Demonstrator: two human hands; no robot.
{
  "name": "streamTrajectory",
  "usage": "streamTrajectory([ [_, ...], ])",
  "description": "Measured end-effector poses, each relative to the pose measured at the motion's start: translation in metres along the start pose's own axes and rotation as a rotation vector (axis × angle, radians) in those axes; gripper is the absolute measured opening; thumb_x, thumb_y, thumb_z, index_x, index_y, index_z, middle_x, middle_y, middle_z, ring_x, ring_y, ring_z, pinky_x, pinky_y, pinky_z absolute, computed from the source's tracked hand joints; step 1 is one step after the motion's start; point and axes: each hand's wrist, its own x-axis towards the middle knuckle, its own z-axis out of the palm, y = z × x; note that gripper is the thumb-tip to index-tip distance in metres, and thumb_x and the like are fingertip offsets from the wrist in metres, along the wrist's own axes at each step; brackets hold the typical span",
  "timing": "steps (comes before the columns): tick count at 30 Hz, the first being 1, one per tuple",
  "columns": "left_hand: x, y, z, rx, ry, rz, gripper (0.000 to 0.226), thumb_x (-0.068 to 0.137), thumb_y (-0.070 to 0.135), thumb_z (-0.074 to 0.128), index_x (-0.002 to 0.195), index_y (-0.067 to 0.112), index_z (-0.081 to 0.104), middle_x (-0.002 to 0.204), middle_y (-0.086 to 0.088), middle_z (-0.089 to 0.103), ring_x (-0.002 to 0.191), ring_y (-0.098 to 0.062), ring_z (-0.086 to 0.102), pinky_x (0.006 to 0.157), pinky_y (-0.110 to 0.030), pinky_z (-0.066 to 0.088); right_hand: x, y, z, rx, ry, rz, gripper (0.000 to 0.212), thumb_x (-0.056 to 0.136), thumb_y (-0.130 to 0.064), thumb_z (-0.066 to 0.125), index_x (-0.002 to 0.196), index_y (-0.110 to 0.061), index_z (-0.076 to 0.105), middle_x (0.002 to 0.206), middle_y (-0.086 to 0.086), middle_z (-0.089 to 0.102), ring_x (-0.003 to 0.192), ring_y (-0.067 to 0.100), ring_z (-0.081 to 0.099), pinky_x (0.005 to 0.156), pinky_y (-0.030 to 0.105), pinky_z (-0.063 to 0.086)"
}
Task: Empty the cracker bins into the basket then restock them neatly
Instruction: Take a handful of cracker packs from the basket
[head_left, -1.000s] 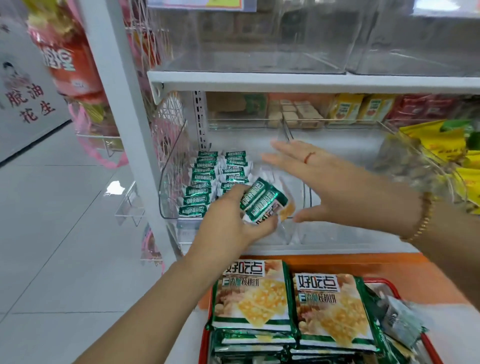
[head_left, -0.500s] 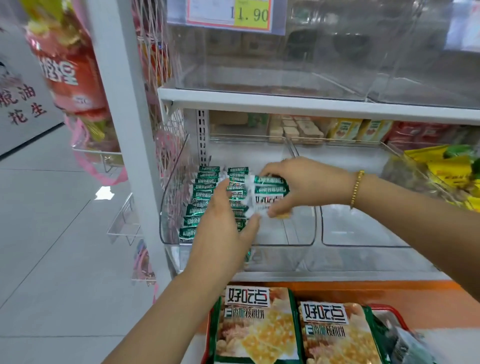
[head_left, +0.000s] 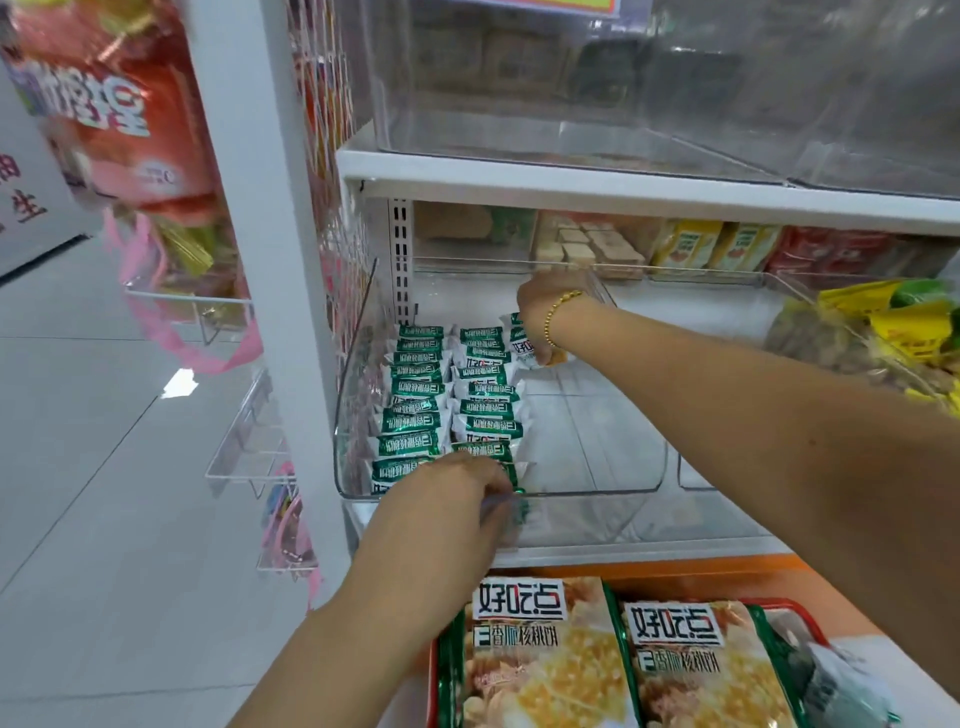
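A clear plastic bin on the lower shelf holds two neat rows of small green-and-white cracker packets. My right hand reaches to the bin's back and holds a few packets at the start of a third row. My left hand rests at the bin's front edge, fingers curled on the nearest packets of the second row. Below, a red basket carries large cracker bags.
A second clear bin stands to the right. Yellow snack bags fill a bin further right. A white shelf post and hanging red bags are on the left. Clear bins sit on the shelf above.
My right hand took the packets from my left hand and carried them to the back of the bin. My left hand dropped to the front of the rows.
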Motion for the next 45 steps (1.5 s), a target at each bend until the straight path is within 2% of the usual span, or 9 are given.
streamTrajectory([
  [4,-0.002,-0.002,0.0,0.018,-0.003,0.026,0.023,0.094,0.028,0.049,0.113,0.03,0.062,0.112,0.013,0.059,0.1,-0.006,0.055,0.085,-0.025,0.044,0.016,-0.001,0.012,0.025,0.007,0.031,0.048,0.07,-0.041,0.081,0.105,-0.013,0.066,0.099,-0.001,0.063,0.093,0.02,0.058,0.085,0.034,0.048],
  [8,-0.002,-0.004,0.0,0.011,-0.007,0.047,0.023,0.094,0.027,0.047,0.112,0.031,0.061,0.111,0.013,0.057,0.099,-0.006,0.054,0.085,-0.025,0.044,0.026,0.003,0.028,0.007,0.0,0.032,0.064,0.07,-0.05,0.078,0.119,-0.012,0.061,0.133,0.008,0.052,0.134,0.03,0.036,0.113,0.055,0.019],
  [13,-0.001,-0.003,0.001,0.018,-0.006,0.051,0.021,0.095,0.029,0.046,0.109,0.029,0.061,0.108,0.012,0.058,0.096,-0.008,0.056,0.084,-0.029,0.047,0.023,-0.001,0.034,0.211,-0.008,0.01,0.06,0.073,-0.019,0.082,0.123,0.001,0.055,0.135,0.016,0.043,0.115,0.031,0.054,0.089,0.036,0.049],
  [18,0.0,-0.004,0.003,0.028,0.004,0.062,0.021,0.095,0.029,0.046,0.111,0.029,0.06,0.109,0.011,0.058,0.098,-0.009,0.056,0.085,-0.031,0.047,0.022,-0.003,0.041,0.383,0.054,-0.047,0.072,0.072,-0.003,0.08,0.131,-0.002,0.038,0.126,0.02,0.045,0.113,0.036,0.052,0.084,0.036,0.047],
  [27,-0.006,0.01,0.013,-0.023,0.098,0.113,0.031,0.093,0.027,0.053,0.124,0.025,0.059,0.12,0.012,0.056,0.105,-0.004,0.054,0.081,-0.009,0.032,-0.037,0.012,0.022,0.538,0.228,-0.256,0.028,0.093,-0.009,0.051,0.118,-0.005,0.061,0.118,0.013,0.062,0.109,0.027,0.057,0.084,0.029,0.043],
  [30,-0.013,0.028,0.012,-0.112,0.158,0.177,0.008,0.089,0.032,0.054,0.09,0.03,0.062,0.095,0.015,0.061,0.083,0.0,0.055,0.072,-0.013,0.038,-0.096,0.033,0.019,0.674,0.417,-0.208,0.019,0.093,-0.019,0.054,0.09,-0.003,0.064,0.083,0.009,0.062,0.086,0.024,0.061,0.072,0.031,0.046],
  [33,-0.025,0.042,0.017,-0.157,0.109,0.193,0.029,0.085,0.043,0.05,0.06,0.028,0.049,0.058,0.01,0.051,0.055,-0.005,0.049,0.052,-0.021,0.034,-0.172,0.055,0.039,0.831,0.469,-0.208,0.032,0.09,-0.034,0.062,0.078,-0.004,0.062,0.072,0.007,0.059,0.068,0.015,0.053,0.061,0.026,0.038],
  [39,-0.059,0.068,0.044,-0.087,-0.286,0.224,0.044,0.089,0.042,0.053,0.053,0.02,0.039,0.046,0.001,0.038,0.049,-0.012,0.041,0.047,-0.02,0.026,-0.299,0.067,0.119,1.213,0.148,-0.24,0.026,0.086,-0.036,0.068,0.069,-0.017,0.062,0.056,-0.01,0.05,0.053,-0.001,0.048,0.052,0.012,0.036],
  [45,-0.102,0.059,0.109,0.174,-0.692,0.145,0.03,0.093,0.038,0.054,0.07,0.019,0.054,0.071,-0.004,0.061,0.066,-0.018,0.058,0.052,-0.021,0.035,-0.329,0.033,0.22,1.046,-0.391,-0.336,0.03,0.089,-0.041,0.062,0.093,-0.013,0.072,0.079,-0.006,0.064,0.068,0.008,0.055,0.057,0.009,0.04],
])
